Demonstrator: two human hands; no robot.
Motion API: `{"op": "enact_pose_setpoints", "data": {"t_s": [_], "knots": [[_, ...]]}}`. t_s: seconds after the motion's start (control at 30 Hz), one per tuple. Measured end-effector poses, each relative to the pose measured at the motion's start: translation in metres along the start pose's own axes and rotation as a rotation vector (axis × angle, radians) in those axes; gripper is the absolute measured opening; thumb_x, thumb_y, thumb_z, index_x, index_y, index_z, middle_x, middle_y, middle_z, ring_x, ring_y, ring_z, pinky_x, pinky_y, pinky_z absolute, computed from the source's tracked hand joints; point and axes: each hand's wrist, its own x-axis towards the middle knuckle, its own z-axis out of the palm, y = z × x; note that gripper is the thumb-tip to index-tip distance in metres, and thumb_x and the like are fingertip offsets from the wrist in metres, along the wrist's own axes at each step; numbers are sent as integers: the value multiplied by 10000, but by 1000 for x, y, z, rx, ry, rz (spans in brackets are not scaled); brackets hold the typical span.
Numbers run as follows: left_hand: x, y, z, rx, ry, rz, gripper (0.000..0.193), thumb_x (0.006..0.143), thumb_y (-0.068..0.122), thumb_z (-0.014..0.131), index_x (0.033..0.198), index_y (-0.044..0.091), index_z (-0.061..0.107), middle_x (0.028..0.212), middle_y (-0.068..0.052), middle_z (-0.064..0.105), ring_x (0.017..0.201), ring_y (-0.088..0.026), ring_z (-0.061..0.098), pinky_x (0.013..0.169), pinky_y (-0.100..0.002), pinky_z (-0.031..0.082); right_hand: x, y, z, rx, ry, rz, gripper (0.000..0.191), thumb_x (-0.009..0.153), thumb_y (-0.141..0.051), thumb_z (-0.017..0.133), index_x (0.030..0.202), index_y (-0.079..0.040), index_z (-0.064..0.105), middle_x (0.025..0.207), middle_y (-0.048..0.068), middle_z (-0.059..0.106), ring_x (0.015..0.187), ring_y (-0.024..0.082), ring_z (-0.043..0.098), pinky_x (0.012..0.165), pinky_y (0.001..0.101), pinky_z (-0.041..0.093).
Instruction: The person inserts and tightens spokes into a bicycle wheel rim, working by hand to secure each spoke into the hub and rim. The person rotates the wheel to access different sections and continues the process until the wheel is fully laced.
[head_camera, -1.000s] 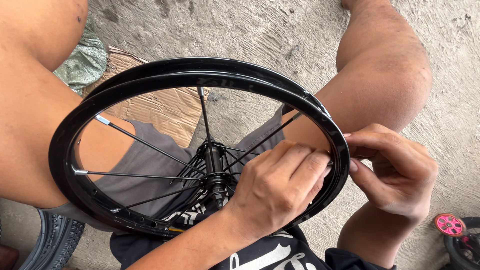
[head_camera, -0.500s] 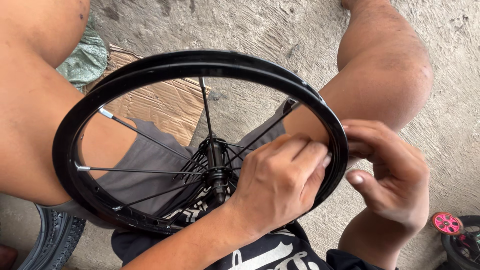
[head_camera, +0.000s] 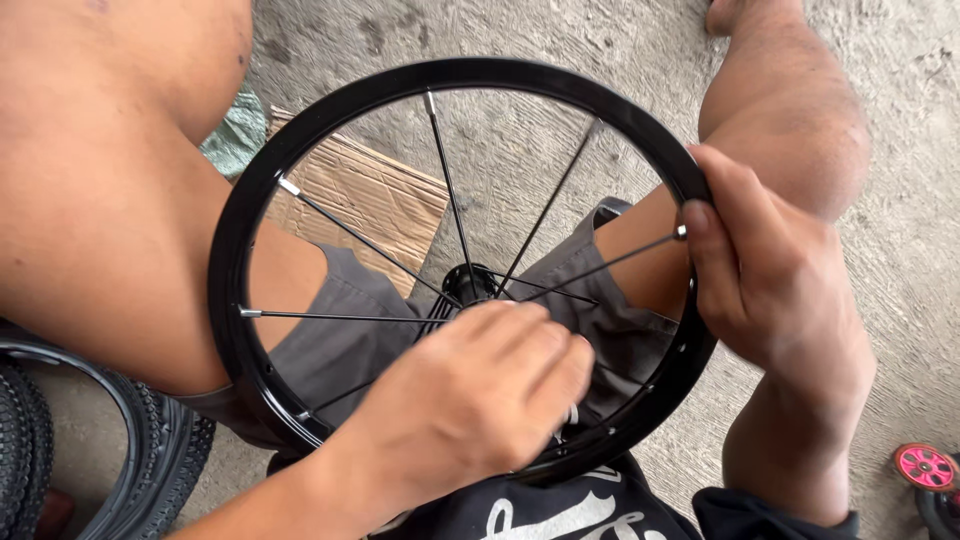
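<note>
1. Black bicycle wheel rim (head_camera: 300, 160), tyre off, held flat over the lap between two bare knees; thin spokes (head_camera: 350, 235) running in to a dark hub (head_camera: 468, 283) near centre.
2. Right hand (head_camera: 775, 285) closed around the rim's right side, fingers wrapped over the outer edge, thumb lying along the inner face just beside a silver spoke nipple (head_camera: 681, 232).
3. Left hand (head_camera: 485, 395) inside the wheel, below the hub, fingers curled together, knuckles up; fingertips bunched near the spokes by the lower right of the rim. Cannot tell whether anything is pinched between them: hidden under the hand.
4. Several spokes seated at the rim, with silver nipples visible at upper left and left; empty holes visible along the rim's lower right inner face.
5. Grey shorts (head_camera: 340, 340) beneath the wheel; dark garment with white lettering at bottom edge.
6. Flattened brown cardboard (head_camera: 370, 195) on the concrete floor (head_camera: 520, 35) behind the rim, a green cloth (head_camera: 238, 135) just beside it.
7. Knobbly black tyre (head_camera: 150, 460) on the floor at lower left, near the knee.
8. Small pink wheel (head_camera: 925, 467) at far lower right, well apart from the rim.
</note>
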Motion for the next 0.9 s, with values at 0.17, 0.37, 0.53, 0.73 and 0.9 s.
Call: {"op": "enact_pose_setpoints", "data": {"t_s": [0.17, 0.37, 0.53, 0.73, 0.9], "knots": [[15, -22, -12, 84, -25, 66, 219, 880, 104, 669, 1067, -9, 653, 909, -83, 626, 910, -236, 662, 791, -353, 577, 29, 18, 1, 3, -18, -185, 241, 1049, -32, 565, 1280, 34, 579, 860, 212, 678, 780, 355, 695, 690, 422, 531], [42, -28, 19, 5, -193, 1, 85, 823, 87, 671, 890, 47, 637, 861, -80, 663, 854, -215, 691, 683, -346, 578, 66, 31, 11, 119, -176, -93, 275, 1098, -112, 559, 1348, -7, 605, 813, 157, 701, 738, 285, 704, 656, 378, 523], [55, -31, 61, 100, -315, -119, 114, 805, 90, 670, 903, 33, 663, 863, -107, 715, 817, -214, 733, 627, -330, 601, 93, 30, 13, 154, -226, -65, 298, 1093, -147, 569, 1356, -15, 618, 801, 141, 705, 724, 254, 709, 660, 362, 530], [74, -23, 66, -194, -331, -302, 105, 838, 81, 644, 910, 8, 665, 889, -176, 714, 833, -304, 741, 680, -401, 610, 82, 32, 12, 89, -129, -105, 284, 1111, -122, 596, 1363, 2, 635, 950, 141, 720, 874, 239, 708, 772, 357, 529], [74, -29, 69, -474, -375, -387, 178, 822, 169, 673, 907, 13, 668, 862, -205, 691, 817, -399, 709, 748, -499, 570, 30, 29, 6, -23, 206, -118, 241, 1101, 5, 609, 1341, 18, 622, 1131, 200, 692, 1044, 293, 698, 926, 359, 562]]}}
